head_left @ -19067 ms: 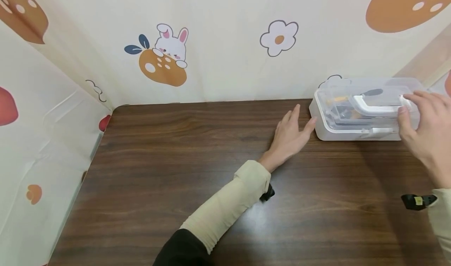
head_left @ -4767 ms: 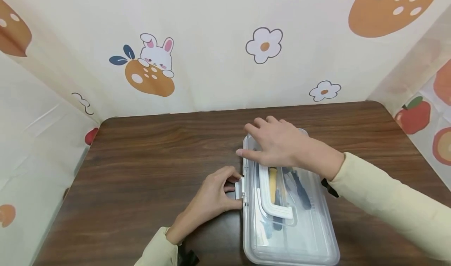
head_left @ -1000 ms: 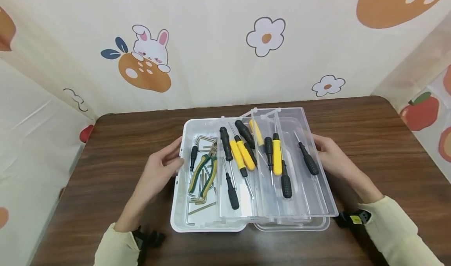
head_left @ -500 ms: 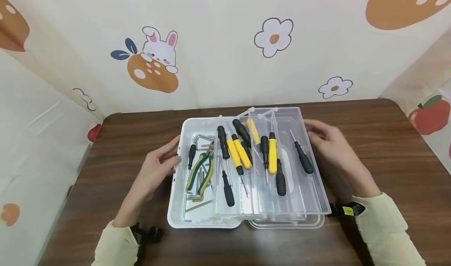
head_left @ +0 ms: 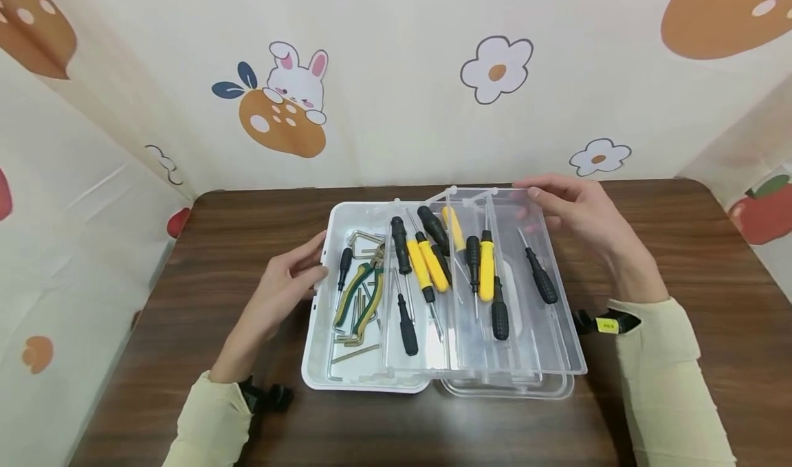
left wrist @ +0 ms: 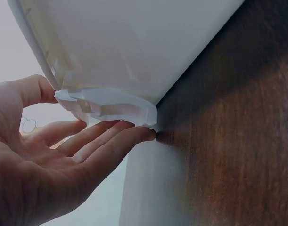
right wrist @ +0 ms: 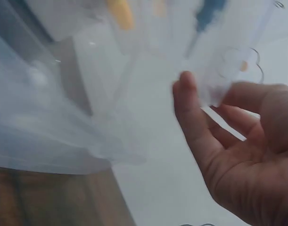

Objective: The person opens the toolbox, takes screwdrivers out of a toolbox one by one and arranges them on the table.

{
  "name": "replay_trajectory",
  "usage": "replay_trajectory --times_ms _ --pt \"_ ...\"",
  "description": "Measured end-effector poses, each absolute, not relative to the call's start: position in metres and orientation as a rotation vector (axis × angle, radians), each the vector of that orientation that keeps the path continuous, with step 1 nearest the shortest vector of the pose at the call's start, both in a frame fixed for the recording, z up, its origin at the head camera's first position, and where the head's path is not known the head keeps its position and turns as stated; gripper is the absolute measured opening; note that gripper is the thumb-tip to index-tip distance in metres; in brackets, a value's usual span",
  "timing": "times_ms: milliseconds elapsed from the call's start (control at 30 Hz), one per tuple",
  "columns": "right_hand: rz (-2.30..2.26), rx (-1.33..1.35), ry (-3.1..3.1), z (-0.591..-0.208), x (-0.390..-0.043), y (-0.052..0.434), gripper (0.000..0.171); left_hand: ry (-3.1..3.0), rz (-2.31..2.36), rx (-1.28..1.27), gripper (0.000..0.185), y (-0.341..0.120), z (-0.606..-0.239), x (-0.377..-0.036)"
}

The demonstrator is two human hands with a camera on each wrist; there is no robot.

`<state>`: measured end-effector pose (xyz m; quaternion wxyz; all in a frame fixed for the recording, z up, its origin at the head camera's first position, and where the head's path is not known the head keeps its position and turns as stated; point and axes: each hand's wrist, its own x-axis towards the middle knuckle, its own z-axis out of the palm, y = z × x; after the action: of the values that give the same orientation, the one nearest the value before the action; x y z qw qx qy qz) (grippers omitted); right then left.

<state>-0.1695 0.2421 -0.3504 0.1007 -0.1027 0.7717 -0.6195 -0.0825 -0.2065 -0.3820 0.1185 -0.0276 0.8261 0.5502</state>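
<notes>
A white toolbox point(head_left: 315, 364) lies open on the table, its clear lid point(head_left: 544, 391) folded out to the right. Above the lid sits a clear tray point(head_left: 522, 353) on hinged arms, holding several black or yellow screwdrivers point(head_left: 487, 274). In the base lie green-and-yellow pliers point(head_left: 348, 300), hex keys point(head_left: 365, 237) and a small black screwdriver point(head_left: 345, 267). My left hand point(head_left: 275, 295) holds the box's left side, thumb at the rim and fingers at the white latch point(left wrist: 120, 106). The tray's far right corner is pinched between thumb and fingers of my right hand point(head_left: 590, 223).
The brown wooden table point(head_left: 204, 267) extends left, right and in front of the box. A patterned cloth wall point(head_left: 396, 95) rises right behind the table's back edge, with more cloth point(head_left: 80, 247) along the left side.
The box was closed before; its lid is now folded open and the tray raised. In the last second my right hand moved up from the tray's right side to its far corner; my left hand stayed.
</notes>
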Motion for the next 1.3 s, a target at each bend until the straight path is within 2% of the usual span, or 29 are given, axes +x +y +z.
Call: replay_trajectory --times_ms 200,333,600,800,933,1100,1300 --pt "-1.839 -0.328 2.192 -0.352 -0.177 0.244 0.034 2.509 1.505 -0.105 0.063 -0.205 -0.373 -0.081" --pt "-1.838 -0.326 2.211 -0.351 -0.178 0.248 0.035 2.722 1.263 -0.077 0.060 -0.193 -0.360 -0.078" --pt "-1.872 -0.305 2.190 -0.348 -0.174 0.261 0.033 3.117 0.564 0.396 0.037 -0.159 -0.333 -0.083" --pt "-1.796 -0.314 2.274 -0.351 -0.173 0.259 0.034 3.111 -0.076 0.663 0.028 -0.135 -0.340 -0.106" --pt "-1.717 -0.296 2.351 -0.352 -0.170 0.255 0.035 3.072 -0.338 0.679 0.017 -0.126 -0.350 -0.113" --pt "-1.697 -0.305 2.381 -0.350 -0.170 0.249 0.036 2.996 -0.455 0.671 0.005 -0.118 -0.356 -0.112" --pt "-1.716 -0.278 2.366 -0.348 -0.171 0.244 0.033 2.953 -0.521 0.639 0.010 -0.116 -0.358 -0.112"
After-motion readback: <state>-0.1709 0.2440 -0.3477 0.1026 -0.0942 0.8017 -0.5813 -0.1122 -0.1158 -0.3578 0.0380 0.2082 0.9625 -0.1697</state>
